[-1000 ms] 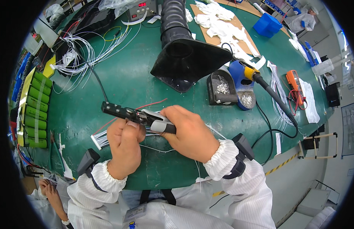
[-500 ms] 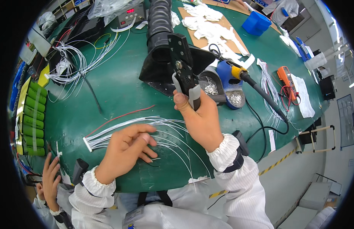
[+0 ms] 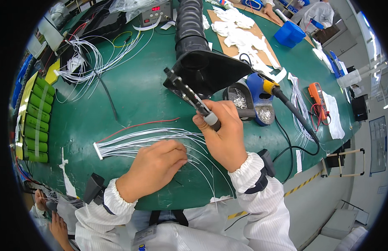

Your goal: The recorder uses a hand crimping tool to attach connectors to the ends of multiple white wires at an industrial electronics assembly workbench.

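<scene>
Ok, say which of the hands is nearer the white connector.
Left. The left hand is just right of the white connector, at its wires; the right hand, gripping a tool, is farther right.

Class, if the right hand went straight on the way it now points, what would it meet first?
Probably the black hood: the hand tool in the right hand overlaps its left edge in view. Depth is unclear, so it might pass over.
</scene>
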Motion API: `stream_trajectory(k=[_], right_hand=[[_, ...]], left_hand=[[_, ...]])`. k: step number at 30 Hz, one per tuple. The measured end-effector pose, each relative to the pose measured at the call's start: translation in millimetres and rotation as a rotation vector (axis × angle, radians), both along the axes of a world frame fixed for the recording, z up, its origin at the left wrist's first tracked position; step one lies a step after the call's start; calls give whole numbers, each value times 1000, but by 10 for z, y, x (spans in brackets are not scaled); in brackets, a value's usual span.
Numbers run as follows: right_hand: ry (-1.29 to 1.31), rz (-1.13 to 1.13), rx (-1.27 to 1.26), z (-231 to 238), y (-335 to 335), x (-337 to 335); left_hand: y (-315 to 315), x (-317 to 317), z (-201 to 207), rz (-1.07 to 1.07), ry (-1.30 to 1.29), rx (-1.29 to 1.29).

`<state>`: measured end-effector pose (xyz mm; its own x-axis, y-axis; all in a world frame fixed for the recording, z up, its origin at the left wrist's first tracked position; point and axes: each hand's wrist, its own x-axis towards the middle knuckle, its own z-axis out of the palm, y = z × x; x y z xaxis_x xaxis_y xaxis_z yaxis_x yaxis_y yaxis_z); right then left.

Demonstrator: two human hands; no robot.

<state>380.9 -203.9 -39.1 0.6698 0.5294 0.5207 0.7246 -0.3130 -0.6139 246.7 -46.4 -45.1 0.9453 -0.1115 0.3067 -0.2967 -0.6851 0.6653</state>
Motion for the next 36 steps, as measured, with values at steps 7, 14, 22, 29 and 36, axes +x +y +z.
stream_trajectory(k=[7,14,22,29,36], right_hand=[[65,102,-50,22,-34,-84],[-57,137,-157,80,15,-163],[-209,148,-184,89,33,-161],[-196,158,-189,71,46,-179],[-202,161,-186,67,57,-186]], left_hand=[[66,-51,47,227,-2,-472],[136,-69,109,150,206,-1092],[120,-105,62,335,169,-1142],[128,-100,47,278,175,-1170],[151,-137,-45,388,195,-1180]])
